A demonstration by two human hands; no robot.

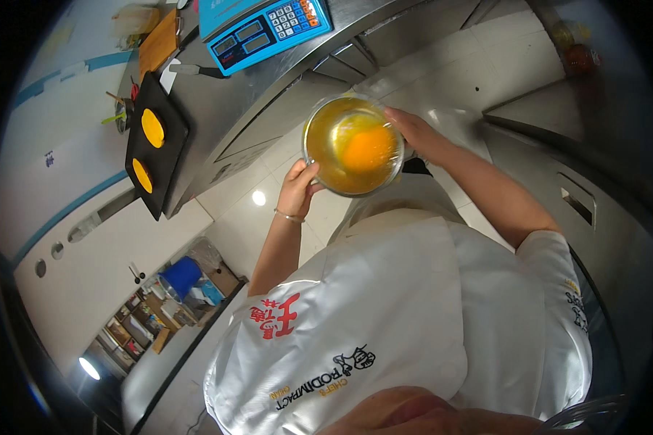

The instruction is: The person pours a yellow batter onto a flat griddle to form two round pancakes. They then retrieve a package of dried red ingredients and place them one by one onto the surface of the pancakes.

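Observation:
A round metal bowl [318,128] is held in the air between both my hands, over the tiled floor and in front of my apron. Inside it lies a smooth, glossy orange-yellow mass [369,148], off toward the right side; what it is I cannot tell. Shiny streaks across the bowl could be plastic film or reflections. My left hand [300,187] grips the near left rim, thumb on top. On the right side, my right hand [418,135] holds the rim and wall, its fingers partly hidden behind the bowl.
A stainless steel counter [226,109] runs along the upper left. It carries a blue digital scale [266,38], a spatula [196,70], a wooden board [159,46] and a black baking tray [175,130] with two flat yellow rounds [153,128]. Steel cabinets [555,163] stand at right.

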